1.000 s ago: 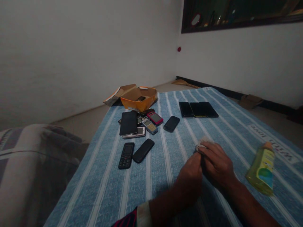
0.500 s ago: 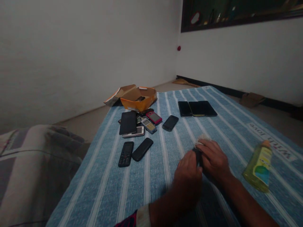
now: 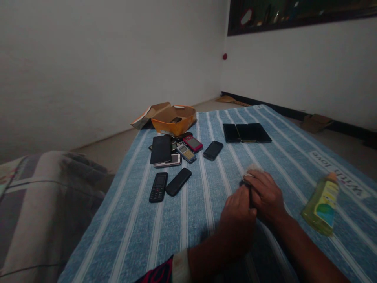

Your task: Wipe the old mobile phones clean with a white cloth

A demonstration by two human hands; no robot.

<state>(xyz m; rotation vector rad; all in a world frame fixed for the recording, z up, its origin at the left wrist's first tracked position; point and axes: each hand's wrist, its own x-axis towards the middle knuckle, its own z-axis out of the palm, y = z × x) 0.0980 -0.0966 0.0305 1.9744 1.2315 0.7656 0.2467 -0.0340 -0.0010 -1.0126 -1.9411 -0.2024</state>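
Sheet: a blue striped sheet (image 3: pixel 132 220) covers the surface. A sewn label (image 3: pixel 338 175) near its right edge reads "with love", upside down from here. It lies as it did a second ago.
Blanket: a grey striped blanket (image 3: pixel 44 204) is bunched at the left edge and is unchanged.
Box: an open orange cardboard box (image 3: pixel 173 120) sits at the far edge of the sheet, something dark inside. No print on it is readable.
Phone heap: a heap of phones (image 3: pixel 173 148) lies just in front of the box, untouched over the last second.
Row of phones: three dark phones (image 3: pixel 246 133) lie side by side, touching, well apart from the heap.
Loose phones: a black keypad phone (image 3: pixel 158 187) and a plain black phone (image 3: pixel 178 181) lie near each other. One more dark phone (image 3: pixel 213 150) lies between the heap and the row.
Bottle: a yellow-green bottle (image 3: pixel 321 204) lies tilted on the sheet to the right of the hands. Its label is too blurred to read.
Left hand: the left hand (image 3: pixel 238 220) is curled shut against the dark thing and has edged slightly closer to the right hand.
Right hand: the right hand (image 3: pixel 266 194) is closed on the same thing and has barely moved.
Dark thing: the dark thing (image 3: pixel 249 193) is held between both hands just above the sheet, mostly hidden.
Wad: a pale wad (image 3: pixel 251 169) shows at the right fingertips, as before.
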